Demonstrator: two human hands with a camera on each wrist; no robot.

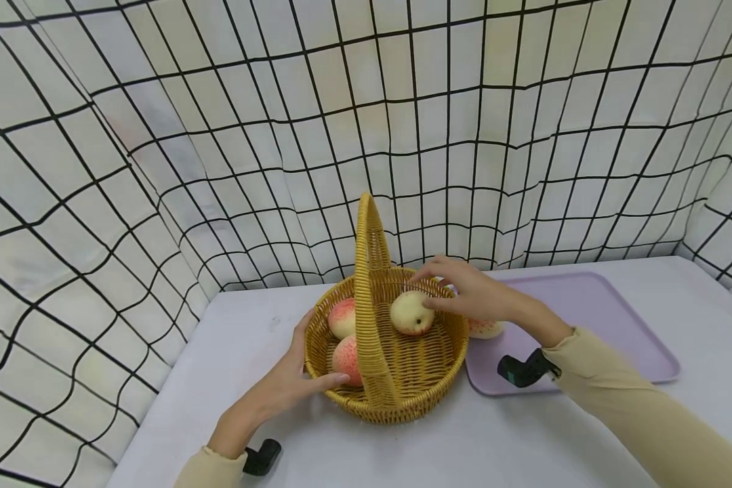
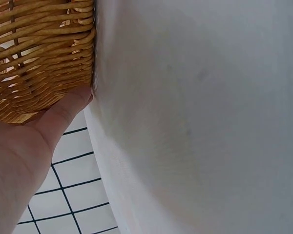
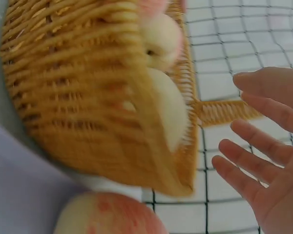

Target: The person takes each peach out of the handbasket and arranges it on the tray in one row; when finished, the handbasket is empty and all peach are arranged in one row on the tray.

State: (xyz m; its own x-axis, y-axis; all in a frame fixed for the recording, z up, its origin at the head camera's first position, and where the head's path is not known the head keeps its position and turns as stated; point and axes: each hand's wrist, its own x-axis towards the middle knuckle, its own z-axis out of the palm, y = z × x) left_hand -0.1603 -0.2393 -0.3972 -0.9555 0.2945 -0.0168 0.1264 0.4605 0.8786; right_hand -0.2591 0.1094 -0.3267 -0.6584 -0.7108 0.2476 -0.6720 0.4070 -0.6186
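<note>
A yellow wicker basket with a tall arched handle stands in the middle of the table. My left hand holds its left side, thumb over the rim and fingers along the outer wall; in the left wrist view that hand lies against the weave. Inside are a pale peach on the right and two pinkish peaches left of the handle, partly hidden by it. Over the right rim hovers my right hand, its fingers spread and holding nothing, apart from the peaches in the right wrist view.
A lilac tray lies right of the basket. Another peach rests at its left edge, against the basket's side in the head view. Black netting over white cloth rises behind and beside the white table.
</note>
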